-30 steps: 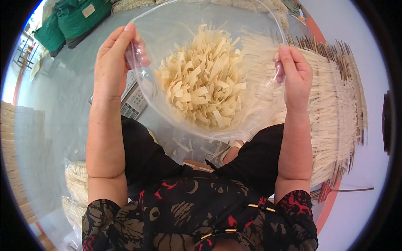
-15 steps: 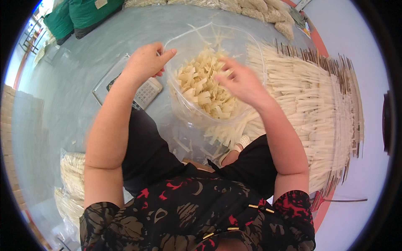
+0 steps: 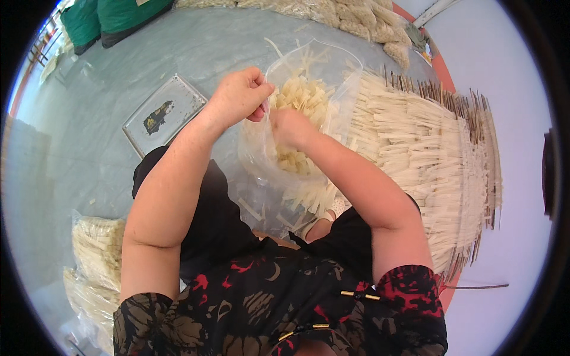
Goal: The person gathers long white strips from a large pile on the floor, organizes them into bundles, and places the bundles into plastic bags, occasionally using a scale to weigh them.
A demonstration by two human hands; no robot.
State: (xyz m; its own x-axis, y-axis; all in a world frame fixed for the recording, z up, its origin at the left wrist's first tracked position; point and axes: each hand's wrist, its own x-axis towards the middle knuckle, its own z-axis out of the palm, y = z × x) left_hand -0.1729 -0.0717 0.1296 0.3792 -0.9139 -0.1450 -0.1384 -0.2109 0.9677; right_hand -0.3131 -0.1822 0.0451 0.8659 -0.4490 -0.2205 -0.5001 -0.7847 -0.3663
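A clear plastic bag [image 3: 252,155] stands with its mouth up between my knees. Short pale-yellow flat strips [image 3: 301,95] fill much of its inside. At the left side of the mouth, my left hand [image 3: 242,98] pinches the bag's rim between thumb and fingers. My right hand [image 3: 291,127] reaches into the bag, close beside the left hand and against the inner left side. Its fingers are hazy and partly hidden by the plastic, so their hold does not show.
A scale with a metal platform [image 3: 172,101] sits on the floor left of the bag. Long pale strips on thin sticks [image 3: 415,148] lie spread to the right, along the wall. Filled plastic bags [image 3: 98,249] stand at lower left, green sacks [image 3: 127,18] at far left, more bags [image 3: 332,15] at the back.
My left hand has moved right and now pinches the bag's rim. My right hand has moved left and down into the bag. The bag's mouth has narrowed. My left arm now covers the scale's keypad.
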